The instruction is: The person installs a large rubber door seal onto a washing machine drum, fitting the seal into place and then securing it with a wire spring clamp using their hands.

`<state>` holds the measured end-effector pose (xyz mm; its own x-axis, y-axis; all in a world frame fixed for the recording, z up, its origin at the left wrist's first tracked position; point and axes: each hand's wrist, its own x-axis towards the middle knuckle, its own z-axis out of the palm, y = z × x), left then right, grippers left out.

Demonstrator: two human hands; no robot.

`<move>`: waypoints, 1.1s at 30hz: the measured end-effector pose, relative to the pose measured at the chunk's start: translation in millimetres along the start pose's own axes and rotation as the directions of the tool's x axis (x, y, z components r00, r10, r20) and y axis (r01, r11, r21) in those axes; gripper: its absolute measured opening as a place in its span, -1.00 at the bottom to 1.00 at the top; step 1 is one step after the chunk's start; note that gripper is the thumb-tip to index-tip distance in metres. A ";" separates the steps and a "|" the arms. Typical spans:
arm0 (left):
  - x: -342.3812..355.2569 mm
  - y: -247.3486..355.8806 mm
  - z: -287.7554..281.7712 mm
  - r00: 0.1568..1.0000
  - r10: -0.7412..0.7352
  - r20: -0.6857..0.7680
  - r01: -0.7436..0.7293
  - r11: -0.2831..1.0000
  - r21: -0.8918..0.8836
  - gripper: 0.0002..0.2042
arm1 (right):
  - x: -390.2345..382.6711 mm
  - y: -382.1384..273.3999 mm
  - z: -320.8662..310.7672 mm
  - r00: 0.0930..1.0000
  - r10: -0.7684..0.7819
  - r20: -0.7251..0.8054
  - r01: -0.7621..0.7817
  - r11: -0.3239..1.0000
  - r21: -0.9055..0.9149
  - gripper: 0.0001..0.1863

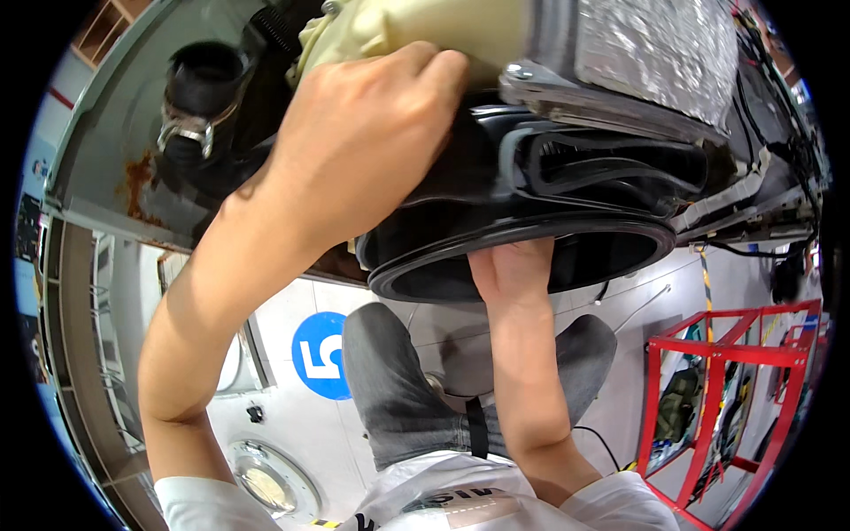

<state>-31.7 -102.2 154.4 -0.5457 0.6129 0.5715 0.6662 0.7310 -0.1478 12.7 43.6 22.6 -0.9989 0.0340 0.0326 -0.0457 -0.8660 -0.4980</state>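
The left hand (376,124) bends over the black rubber (456,190), and the right hand (516,265) pokes up inside. They're apart; I can't tell what they grip.

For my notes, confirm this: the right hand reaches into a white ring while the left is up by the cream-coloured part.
Wrong colour: the head view shows the ring is black. The right hand does reach into it, and the left hand is up by the cream-coloured part.
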 end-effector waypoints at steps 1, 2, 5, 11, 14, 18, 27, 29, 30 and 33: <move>-0.1 -0.2 -0.8 1.000 -0.003 0.006 0.003 1.000 -0.009 -0.77 | -0.3 0.5 -1.6 1.000 0.003 0.019 -0.004 0.998 0.057 -0.76; 0.2 0.6 -1.9 1.000 -0.008 0.013 0.008 1.000 -0.018 -0.77 | 1.1 0.6 -4.0 0.997 -0.045 0.058 0.047 0.998 -0.035 -0.78; -0.1 5.6 -6.7 0.996 -0.078 0.048 0.079 0.997 -0.020 -0.79 | 11.7 2.0 -18.0 0.958 -0.152 0.242 0.271 0.752 -0.601 -0.83; 1.0 3.3 -10.3 0.995 -0.054 0.088 0.053 0.998 0.017 -0.70 | 25.3 6.1 -20.4 0.823 -0.291 0.489 0.562 0.287 -0.775 -0.91; -0.9 4.4 -17.2 0.994 0.012 0.108 -0.021 0.996 0.081 -0.73 | 33.7 9.4 -14.5 0.793 -0.405 0.456 0.610 0.518 -0.600 -0.90; 4.0 3.1 -23.4 0.986 0.122 0.114 -0.144 0.968 0.206 -0.77 | 43.9 4.8 -10.2 0.749 -0.412 0.519 0.660 0.539 -0.524 -0.89; 2.8 18.8 -21.1 0.987 -0.043 0.153 -0.014 0.934 0.356 -0.82 | 40.0 17.8 2.1 0.754 -0.462 0.467 0.656 0.497 -0.568 -0.91; 0.6 17.9 -16.1 0.991 -0.058 0.119 0.026 0.967 0.252 -0.86 | 36.0 9.2 -0.9 0.790 -0.371 0.489 0.613 0.490 -0.619 -0.92; -1.5 21.8 -15.9 0.994 -0.092 0.052 0.079 0.974 0.214 -0.88 | 32.5 2.4 -2.7 0.759 -0.354 0.546 0.650 0.381 -0.658 -0.93; -5.4 42.9 -14.7 0.942 -0.317 -0.112 0.320 0.947 0.009 -0.90 | 16.8 -44.5 -8.2 0.751 0.186 0.634 0.612 0.167 -0.773 -0.81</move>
<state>7.3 -78.6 156.9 -0.6684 0.3118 0.6753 0.4516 0.8915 0.0353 -2.2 86.8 38.1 -0.7511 -0.4522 0.4810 -0.6274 0.2622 -0.7333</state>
